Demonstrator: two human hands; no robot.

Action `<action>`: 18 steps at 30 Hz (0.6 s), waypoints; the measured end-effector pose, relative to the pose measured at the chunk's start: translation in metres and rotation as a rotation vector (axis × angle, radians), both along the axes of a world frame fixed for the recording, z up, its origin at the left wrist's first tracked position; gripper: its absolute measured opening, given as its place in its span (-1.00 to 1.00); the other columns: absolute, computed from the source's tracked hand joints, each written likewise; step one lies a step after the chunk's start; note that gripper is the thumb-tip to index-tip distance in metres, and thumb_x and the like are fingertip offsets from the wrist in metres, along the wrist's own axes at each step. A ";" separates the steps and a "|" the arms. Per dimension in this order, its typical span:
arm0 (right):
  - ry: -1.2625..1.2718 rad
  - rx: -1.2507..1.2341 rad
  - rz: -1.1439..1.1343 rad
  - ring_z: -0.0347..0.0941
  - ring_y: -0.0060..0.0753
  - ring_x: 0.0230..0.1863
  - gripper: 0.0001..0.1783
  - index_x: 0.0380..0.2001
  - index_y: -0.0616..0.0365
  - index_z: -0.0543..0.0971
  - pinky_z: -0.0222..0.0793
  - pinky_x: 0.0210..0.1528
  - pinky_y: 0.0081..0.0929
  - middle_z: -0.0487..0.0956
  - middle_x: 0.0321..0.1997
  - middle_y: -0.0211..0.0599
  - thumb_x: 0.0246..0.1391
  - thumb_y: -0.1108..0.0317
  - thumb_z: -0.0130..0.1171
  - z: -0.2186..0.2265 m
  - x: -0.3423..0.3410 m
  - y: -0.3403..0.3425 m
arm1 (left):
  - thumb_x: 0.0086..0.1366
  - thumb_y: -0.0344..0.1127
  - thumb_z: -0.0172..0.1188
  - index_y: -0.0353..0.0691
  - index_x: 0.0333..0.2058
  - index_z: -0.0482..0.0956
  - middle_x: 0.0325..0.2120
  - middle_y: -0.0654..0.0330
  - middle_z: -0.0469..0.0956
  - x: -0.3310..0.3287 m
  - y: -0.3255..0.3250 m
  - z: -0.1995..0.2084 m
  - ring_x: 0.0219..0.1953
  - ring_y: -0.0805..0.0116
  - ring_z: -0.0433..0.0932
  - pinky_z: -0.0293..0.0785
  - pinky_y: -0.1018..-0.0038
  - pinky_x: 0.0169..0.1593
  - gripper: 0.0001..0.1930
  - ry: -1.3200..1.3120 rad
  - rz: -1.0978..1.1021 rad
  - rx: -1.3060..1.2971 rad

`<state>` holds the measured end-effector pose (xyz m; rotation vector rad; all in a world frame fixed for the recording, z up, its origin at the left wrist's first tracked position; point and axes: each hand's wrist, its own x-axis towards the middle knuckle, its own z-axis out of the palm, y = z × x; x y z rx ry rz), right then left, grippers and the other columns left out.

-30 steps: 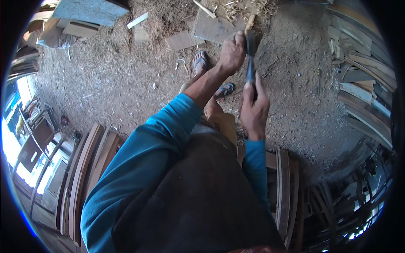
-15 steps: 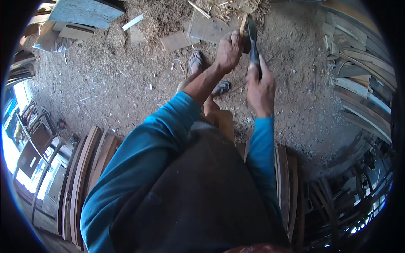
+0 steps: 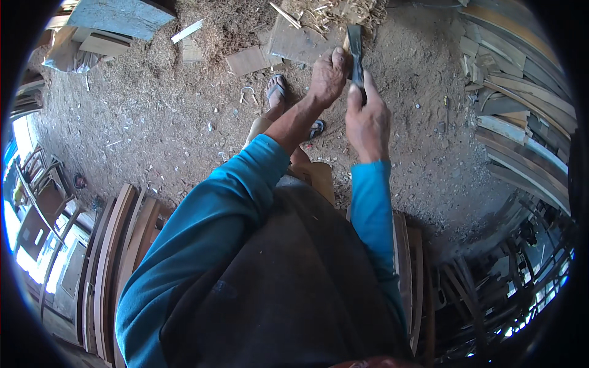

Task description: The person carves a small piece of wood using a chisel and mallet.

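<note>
My left hand (image 3: 329,76) is closed around a narrow, pale strip of wood (image 3: 346,44), whose tip shows beyond the fingers. To its right, my right hand (image 3: 368,122) grips a dark broad-bladed chopping tool (image 3: 354,46) by its handle, with thumb and forefinger stretched along it. The blade widens toward its far end and lies close beside the strip; whether they touch I cannot tell. Beyond both hands, curled wood shavings (image 3: 362,13) lie on and around a flat wooden board (image 3: 297,43) on the ground. The strip's lower part is hidden by my left hand.
Stacked boards (image 3: 521,144) line the right side, and more planks (image 3: 113,257) stand at the lower left. A blue-grey panel (image 3: 123,18) rests at the upper left. My sandaled foot (image 3: 276,91) is on the dirt floor near a loose flat wood piece (image 3: 246,61).
The tool's blade has turned so more of its broad face shows, and it sits nearer the strip. My right hand has shifted left; my left hand keeps its grip.
</note>
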<state>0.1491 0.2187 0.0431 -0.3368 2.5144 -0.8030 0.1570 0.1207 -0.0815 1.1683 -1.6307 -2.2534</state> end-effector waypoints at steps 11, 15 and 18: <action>-0.071 -0.016 -0.008 0.68 0.07 -0.21 -0.45 0.34 0.22 0.47 0.58 -0.09 -0.14 0.68 -0.16 0.12 0.40 0.16 0.09 -0.015 -0.011 0.000 | 0.62 0.06 -0.05 -0.30 -0.24 0.56 -0.55 0.27 0.50 0.005 -0.004 -0.003 -0.53 0.48 0.42 0.37 0.44 -0.43 -0.51 0.142 -0.027 0.019; -0.366 -0.275 -0.146 0.64 -0.28 -0.29 -0.44 0.36 0.30 0.43 0.59 -0.20 -0.30 0.65 -0.24 -0.11 0.33 0.37 0.07 0.018 -0.008 0.011 | 0.61 0.07 -0.02 -0.29 -0.18 0.54 -0.52 0.29 0.51 0.012 -0.014 -0.005 -0.53 0.50 0.41 0.37 0.47 -0.43 -0.53 0.105 -0.100 0.125; -0.290 -0.334 -0.191 0.58 -0.42 -0.34 -0.39 0.38 0.37 0.38 0.54 -0.29 -0.39 0.60 -0.28 -0.19 0.28 0.45 0.11 -0.001 0.008 0.033 | 0.61 0.10 -0.02 -0.28 -0.13 0.50 -0.50 0.29 0.49 0.014 -0.010 -0.013 -0.53 0.51 0.41 0.38 0.48 -0.43 -0.53 0.163 -0.098 0.126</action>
